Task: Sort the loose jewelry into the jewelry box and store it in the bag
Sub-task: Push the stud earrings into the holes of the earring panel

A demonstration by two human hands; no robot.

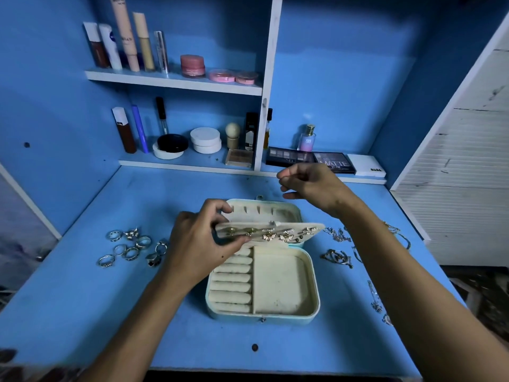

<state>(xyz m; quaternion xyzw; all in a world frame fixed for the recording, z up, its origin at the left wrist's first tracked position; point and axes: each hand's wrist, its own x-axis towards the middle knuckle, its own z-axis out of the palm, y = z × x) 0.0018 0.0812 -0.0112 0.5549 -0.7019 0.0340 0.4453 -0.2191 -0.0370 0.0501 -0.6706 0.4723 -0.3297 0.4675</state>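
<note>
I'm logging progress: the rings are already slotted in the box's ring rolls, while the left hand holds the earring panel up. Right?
Not quite. The head view shows the rings still loose on the desk, left of the box; the ring rolls hold nothing. The rest stands: the left hand does hold the earring panel up.

**Blue desk with jewelry around an open box**

A blue desk (137, 312) carries an open cream jewelry box (286, 285) at its middle. To the left of the box lies a cluster of silver rings (129, 248). To the right, thin chains and necklaces (337, 256) are spread from the far right edge down toward the near right corner. A small dark spot (254, 347) marks the desk surface just near of the box.
</note>
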